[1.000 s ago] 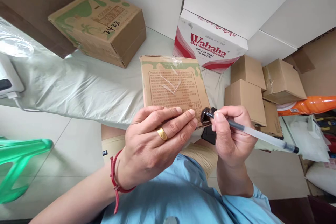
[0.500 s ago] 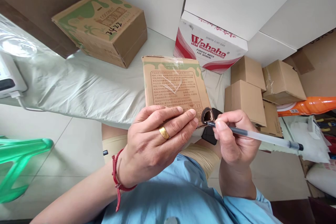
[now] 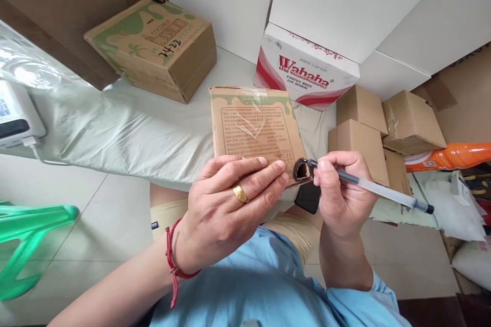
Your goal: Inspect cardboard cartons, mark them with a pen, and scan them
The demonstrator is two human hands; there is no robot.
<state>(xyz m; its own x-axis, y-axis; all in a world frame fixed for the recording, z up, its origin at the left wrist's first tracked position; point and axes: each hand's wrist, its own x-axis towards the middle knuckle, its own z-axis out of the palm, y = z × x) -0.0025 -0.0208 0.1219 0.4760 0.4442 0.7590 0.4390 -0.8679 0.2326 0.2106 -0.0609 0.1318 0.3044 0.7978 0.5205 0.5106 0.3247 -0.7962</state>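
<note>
A cardboard box (image 3: 253,138) printed with brown text and a green drip border lies in front of me, clear tape on its upper part. Across its lower part rests my left hand (image 3: 233,204), fingers stretched out flat; the thumb is hidden. At the box's lower right corner is a cut-out hole (image 3: 304,171) with a dark, blackened rim. A gel pen (image 3: 368,184) with a translucent barrel and black end is pinched in my right hand (image 3: 343,196). Its tip meets the upper edge of the dark rim, to the right of my left fingertips.
A coconut carton (image 3: 169,46) marked 2422 and a Wahaha water carton (image 3: 307,69) stand on the cloth-covered surface (image 3: 115,127). Small boxes (image 3: 360,148) are piled at right, near an orange bottle (image 3: 452,156). A phone (image 3: 308,198) lies below the box; a green stool (image 3: 34,230) stands left.
My right hand has shifted slightly up, taking the pen tip from the lower part of the dark rim to its upper edge. My left hand stays on the box.
</note>
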